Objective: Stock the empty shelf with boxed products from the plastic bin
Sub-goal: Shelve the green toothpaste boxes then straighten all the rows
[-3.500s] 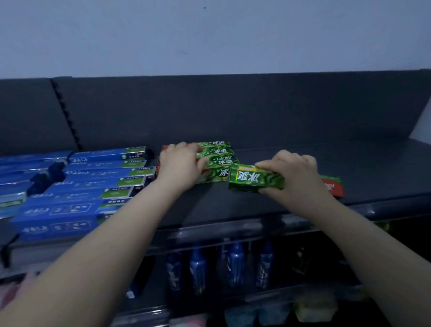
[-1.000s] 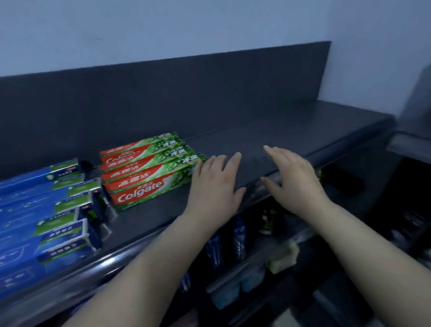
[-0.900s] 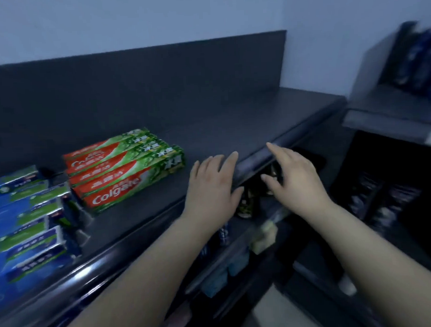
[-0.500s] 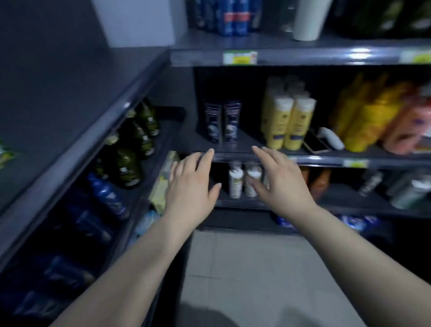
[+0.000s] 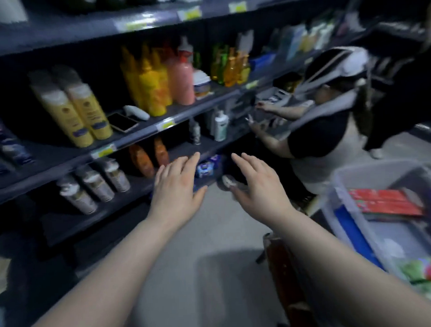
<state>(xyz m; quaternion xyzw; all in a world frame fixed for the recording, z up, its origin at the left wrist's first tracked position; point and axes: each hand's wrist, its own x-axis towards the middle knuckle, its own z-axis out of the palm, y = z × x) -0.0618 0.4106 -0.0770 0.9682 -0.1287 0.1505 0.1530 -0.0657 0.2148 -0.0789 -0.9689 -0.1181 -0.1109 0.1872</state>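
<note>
Both hands, left hand (image 5: 177, 189) and right hand (image 5: 259, 186), reach forward with fingers spread, holding nothing. The plastic bin (image 5: 353, 222) of boxed products (image 5: 384, 201) sits well to their right.

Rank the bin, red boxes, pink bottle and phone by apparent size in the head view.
1. Bin: by far the largest, though also nearest the camera.
2. Red boxes and pink bottle: about alike, so not ranked.
3. Phone: smallest.
</note>
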